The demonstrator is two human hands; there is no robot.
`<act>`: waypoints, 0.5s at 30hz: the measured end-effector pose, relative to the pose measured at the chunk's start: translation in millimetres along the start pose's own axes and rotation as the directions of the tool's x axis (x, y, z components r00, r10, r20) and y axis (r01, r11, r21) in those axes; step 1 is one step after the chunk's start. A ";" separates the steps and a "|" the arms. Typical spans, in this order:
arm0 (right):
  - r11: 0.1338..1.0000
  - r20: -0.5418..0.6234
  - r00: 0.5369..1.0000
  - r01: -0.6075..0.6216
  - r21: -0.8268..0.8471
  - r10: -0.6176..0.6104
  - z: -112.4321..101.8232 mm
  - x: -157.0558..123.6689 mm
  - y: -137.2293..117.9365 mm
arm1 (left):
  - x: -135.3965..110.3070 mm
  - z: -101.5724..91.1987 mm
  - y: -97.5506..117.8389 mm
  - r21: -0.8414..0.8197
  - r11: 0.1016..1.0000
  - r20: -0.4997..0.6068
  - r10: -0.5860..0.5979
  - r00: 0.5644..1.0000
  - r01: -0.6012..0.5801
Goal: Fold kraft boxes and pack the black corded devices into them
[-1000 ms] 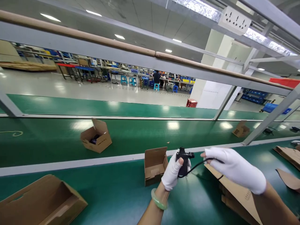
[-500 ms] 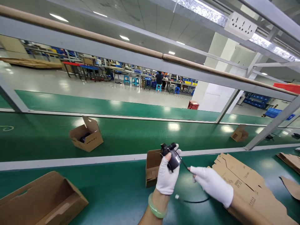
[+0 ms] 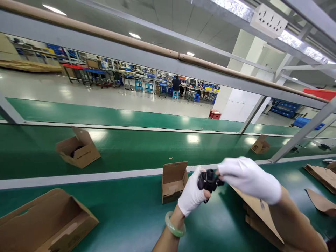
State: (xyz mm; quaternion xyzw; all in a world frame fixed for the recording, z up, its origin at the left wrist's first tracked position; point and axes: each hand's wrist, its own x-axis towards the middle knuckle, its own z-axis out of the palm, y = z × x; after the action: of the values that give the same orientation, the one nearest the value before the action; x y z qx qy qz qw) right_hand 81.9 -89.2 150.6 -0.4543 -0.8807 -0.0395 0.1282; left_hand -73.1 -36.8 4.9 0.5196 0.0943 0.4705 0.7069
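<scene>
My left hand, in a white glove with a green bangle on the wrist, is closed around a small black device. My right hand, also gloved in white, is closed on the right side of the same device. Its black cable is hidden under the hands. Just left of them a small open cardboard box stands upright on the green bench. Flat cardboard blanks lie under my right forearm.
A larger open carton lies at the lower left. On the green conveyor belt behind the white strip ride an open box holding something black and another box at right. More flat cardboard sits far right. A metal frame runs overhead.
My right hand came up from the cable near the bench to the device, and both hands now grip it. The box on the conveyor belt has moved left.
</scene>
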 end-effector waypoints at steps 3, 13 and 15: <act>0.953 0.081 0.987 -0.154 0.262 0.138 20.0 20.3 31.2 | -3.8 4.9 2.7 -0.058 0.996 0.140 -0.057 0.989 0.066; 0.967 0.250 0.961 -0.056 -0.250 0.120 25.5 -36.0 -10.6 | 6.6 -17.5 -1.1 0.174 0.983 -0.416 0.123 0.901 -0.054; 0.963 0.230 0.973 0.031 -0.268 0.033 8.0 -29.9 -16.4 | 7.8 -13.9 -0.7 0.258 0.966 -0.260 0.086 0.962 -0.017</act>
State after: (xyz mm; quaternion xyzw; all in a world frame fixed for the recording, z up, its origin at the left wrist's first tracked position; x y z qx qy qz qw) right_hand 83.7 -121.0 135.9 -0.4694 -0.8758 -0.1057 -0.0387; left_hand -77.2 -22.0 1.0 0.5392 0.2353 0.5391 0.6027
